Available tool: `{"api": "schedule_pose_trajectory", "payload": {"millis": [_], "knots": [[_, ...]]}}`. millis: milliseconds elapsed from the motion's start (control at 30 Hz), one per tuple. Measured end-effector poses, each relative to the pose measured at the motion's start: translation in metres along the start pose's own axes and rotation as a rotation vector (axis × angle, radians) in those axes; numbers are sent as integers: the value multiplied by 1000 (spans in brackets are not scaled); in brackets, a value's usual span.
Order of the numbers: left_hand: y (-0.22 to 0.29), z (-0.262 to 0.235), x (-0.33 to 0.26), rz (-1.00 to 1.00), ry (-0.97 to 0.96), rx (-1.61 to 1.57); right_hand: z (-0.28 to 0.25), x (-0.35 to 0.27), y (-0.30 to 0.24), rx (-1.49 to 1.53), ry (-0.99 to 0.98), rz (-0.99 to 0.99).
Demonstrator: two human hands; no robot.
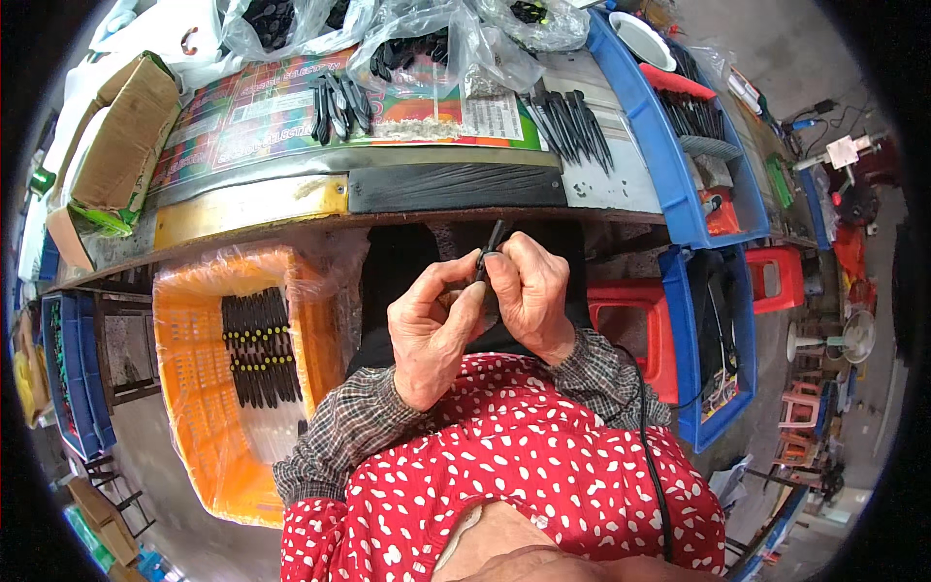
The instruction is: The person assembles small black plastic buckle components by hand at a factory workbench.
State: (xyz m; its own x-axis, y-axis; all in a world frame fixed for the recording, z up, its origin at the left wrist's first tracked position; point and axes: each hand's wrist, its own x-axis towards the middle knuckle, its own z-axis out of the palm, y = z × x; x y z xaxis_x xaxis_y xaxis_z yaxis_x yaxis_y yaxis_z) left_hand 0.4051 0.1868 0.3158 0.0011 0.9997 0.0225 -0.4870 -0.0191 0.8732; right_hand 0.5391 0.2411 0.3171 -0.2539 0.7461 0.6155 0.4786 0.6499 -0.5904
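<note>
Both hands meet in front of the table edge, above my lap. A slim black stick-shaped piece (494, 236) pokes up between the fingertips, and its lower part is hidden by them. My left hand (432, 325) is closed, pinching the piece between thumb and fingers. My right hand (533, 296) is closed too, its thumb and curled fingers pressed on the same piece. On the table beyond lie a small bunch of black pointed pieces (339, 105) to the left and a larger bunch of similar black pieces (574, 128) to the right.
An orange basket (184, 407) at lower left holds rows of black pieces with yellow dots (260, 344). A cardboard box (126, 141) stands at the table's left; clear plastic bags (499, 58) line its back. Right are a blue tray (684, 218), a blue bin (693, 422) and a red stool (635, 335).
</note>
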Motion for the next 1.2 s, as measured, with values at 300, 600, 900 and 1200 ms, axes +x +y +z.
{"api": "schedule_pose_trajectory", "payload": {"millis": [300,600,900,1200], "knots": [[3,-3,-18,-13,-10,1,-17,-1,-19,48,-123,-49],[17,0,-47,73,-40,12,-23,-16,-47,107,-128,-15],[29,3,-77,206,-54,11,-32,-28,-92,237,-155,115],[21,11,-79,186,-121,20,-50,-35,-80,4,-102,-163]]}}
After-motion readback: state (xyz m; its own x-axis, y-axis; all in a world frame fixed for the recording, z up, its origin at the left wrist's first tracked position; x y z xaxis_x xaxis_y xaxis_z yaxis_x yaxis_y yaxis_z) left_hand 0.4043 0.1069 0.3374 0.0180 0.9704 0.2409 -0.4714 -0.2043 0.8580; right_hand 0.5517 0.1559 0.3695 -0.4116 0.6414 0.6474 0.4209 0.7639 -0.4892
